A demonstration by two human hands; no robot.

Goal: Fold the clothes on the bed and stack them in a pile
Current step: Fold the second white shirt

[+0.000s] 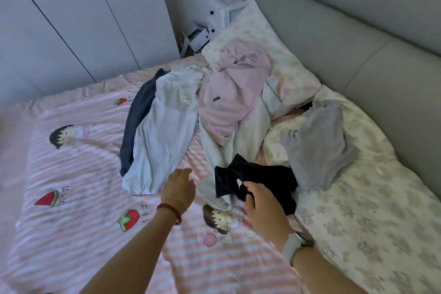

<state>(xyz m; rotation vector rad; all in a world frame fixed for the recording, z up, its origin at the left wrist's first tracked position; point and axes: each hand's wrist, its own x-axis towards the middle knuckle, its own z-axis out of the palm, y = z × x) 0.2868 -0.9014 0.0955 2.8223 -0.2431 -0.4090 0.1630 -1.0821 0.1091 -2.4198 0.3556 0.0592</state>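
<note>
Unfolded clothes lie across the bed [71, 234]. A black garment [265, 179] sits crumpled near the middle, on top of a white piece [222, 145]. My right hand [262, 207] grips the black garment's near edge with curled fingers. My left hand [179, 186] hovers with relaxed fingers just in front of a pale blue-white garment [164, 131], holding nothing. Under that garment a dark blue piece [138, 114] pokes out on the left. A pink garment [231, 100] is bunched behind, and a grey one [319, 141] lies to the right.
A pink striped cartoon duvet covers the bed's left side, and a floral sheet [370, 222] the right. A floral pillow [281, 62] leans by the padded grey headboard [358, 55]. White wardrobe doors [71, 19] and a white nightstand [224, 12] with dark items stand behind.
</note>
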